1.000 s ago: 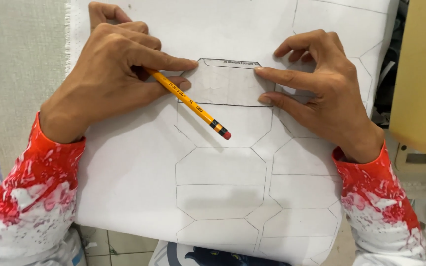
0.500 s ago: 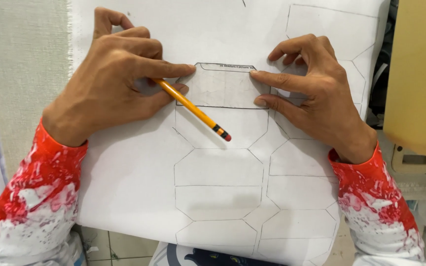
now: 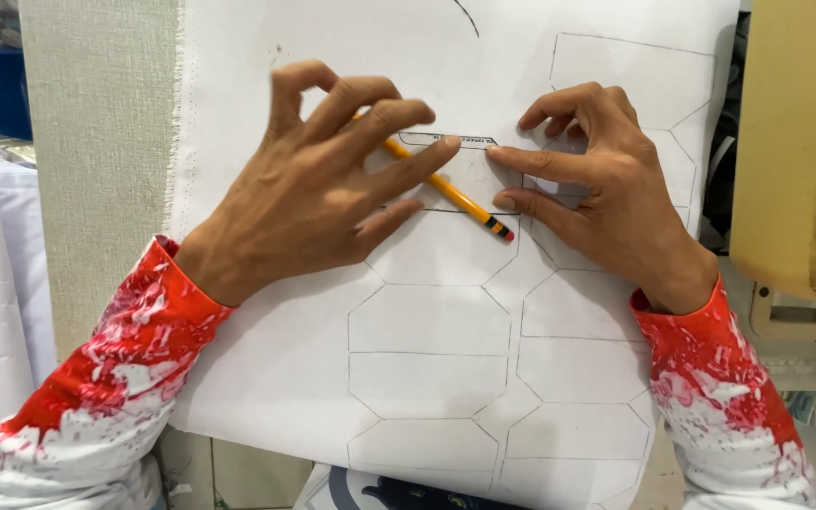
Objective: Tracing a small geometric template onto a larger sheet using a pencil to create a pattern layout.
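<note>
Pencil (image 3: 446,189), yellow, pinched between the fingers of the left hand (image 3: 318,194), lying slanted across a small paper template (image 3: 469,175). Right hand (image 3: 606,194), fingers spread flat and gripping nothing, presses the template onto white fabric (image 3: 266,378) marked with traced outlines. Red-and-white sleeves (image 3: 106,378) cover both forearms.

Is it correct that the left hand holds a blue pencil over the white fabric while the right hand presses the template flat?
Not quite: the pencil is yellow, not blue, as the head view shows. The rest holds: the left hand has it in its grip over the white fabric, and the right hand presses the template flat.
</note>
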